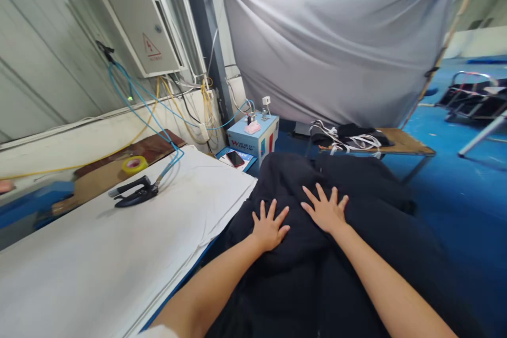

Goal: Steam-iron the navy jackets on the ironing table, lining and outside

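A large pile of dark navy cloth (301,269) fills the lower middle and right of the head view. My left hand (269,229) lies flat on it with the fingers spread. To its right, my right hand (325,210) also rests on the cloth, fingers fanned out. Neither hand grips anything. How the cloth is folded, and what lies beneath it, I cannot make out. Left of the pile, an iron (137,191) with blue hoses sits on a white covered ironing table (119,253).
A yellow tape roll (134,165) lies behind the iron. Past the cloth stand a blue-white machine box (253,137) and a phone (235,159). A wooden bench (412,142) bears dark cloth and white cords (356,141). A grey curtain (340,42) hangs behind; an electrical cabinet (142,26) is at left.
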A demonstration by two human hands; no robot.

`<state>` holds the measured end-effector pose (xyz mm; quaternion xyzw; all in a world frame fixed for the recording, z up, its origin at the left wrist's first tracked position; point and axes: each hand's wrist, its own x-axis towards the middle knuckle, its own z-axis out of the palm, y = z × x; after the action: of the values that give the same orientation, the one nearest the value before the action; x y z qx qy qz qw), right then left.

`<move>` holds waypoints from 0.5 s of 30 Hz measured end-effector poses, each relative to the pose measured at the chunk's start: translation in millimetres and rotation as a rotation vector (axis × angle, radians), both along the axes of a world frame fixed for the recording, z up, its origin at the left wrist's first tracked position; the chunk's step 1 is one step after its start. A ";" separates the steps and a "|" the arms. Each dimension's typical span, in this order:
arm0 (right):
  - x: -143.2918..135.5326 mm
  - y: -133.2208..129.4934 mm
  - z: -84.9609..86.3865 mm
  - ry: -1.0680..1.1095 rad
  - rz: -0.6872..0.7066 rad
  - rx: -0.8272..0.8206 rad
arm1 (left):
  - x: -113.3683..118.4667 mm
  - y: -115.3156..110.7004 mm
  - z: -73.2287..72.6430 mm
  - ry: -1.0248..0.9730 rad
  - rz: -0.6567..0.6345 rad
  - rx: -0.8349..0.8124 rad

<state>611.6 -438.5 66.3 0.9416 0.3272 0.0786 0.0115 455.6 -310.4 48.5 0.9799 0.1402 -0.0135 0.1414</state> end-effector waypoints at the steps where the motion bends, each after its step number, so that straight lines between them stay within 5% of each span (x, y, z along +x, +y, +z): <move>1: -1.1 -0.9 -18.1 -0.040 0.025 0.009 | 0.2 4.6 -6.0 0.006 -0.015 -0.031; 4: 4.8 -6.8 -50.5 -0.086 0.048 0.032 | -0.8 20.9 -9.9 -0.003 -0.089 -0.110; 6: 11.8 -5.4 -50.2 -0.044 0.023 0.004 | -4.9 33.4 -3.7 -0.015 -0.142 -0.151; 12: 7.1 51.1 15.2 0.182 -0.243 -0.112 | -43.7 101.5 10.3 -0.216 -0.067 -0.130; 15: -20.5 104.8 40.5 0.062 -0.158 0.009 | -78.1 157.4 3.5 -0.316 0.067 -0.109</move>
<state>591.1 -333.8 106.8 0.9665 0.2516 0.0496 0.0033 377.4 -153.0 52.0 0.9555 0.1479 0.1377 0.2150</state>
